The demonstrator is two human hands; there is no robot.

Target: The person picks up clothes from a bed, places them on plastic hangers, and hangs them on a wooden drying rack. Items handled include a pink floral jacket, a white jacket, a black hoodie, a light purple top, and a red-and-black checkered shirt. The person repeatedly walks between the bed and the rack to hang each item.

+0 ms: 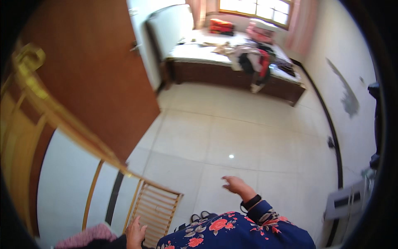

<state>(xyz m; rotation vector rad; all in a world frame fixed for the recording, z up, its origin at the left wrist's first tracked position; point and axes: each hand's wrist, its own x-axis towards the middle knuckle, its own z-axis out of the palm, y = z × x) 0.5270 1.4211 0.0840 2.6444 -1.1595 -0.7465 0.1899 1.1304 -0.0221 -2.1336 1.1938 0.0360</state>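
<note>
Near the bottom left, my left hand (135, 232) is raised with its thumb apart from the fingers and nothing seen in it. Just beside it stands a slatted wooden rack (158, 204), though whether they touch I cannot tell. My right hand (235, 185) reaches out over the tiled floor (233, 137), empty, fingers loosely spread, with a black band (251, 203) at the wrist. Farther off, a bed (199, 54) with a dark wooden frame holds a heap of clothes (248, 57), some hanging over its edge.
A brown door (90, 62) stands open at the left, behind a gold-coloured metal rail (62, 113). Folded pink bedding (260, 32) and a red bundle (221, 27) lie on the bed. A pale box (345, 199) is at the right wall; dark sandals (203, 216) are on the floor.
</note>
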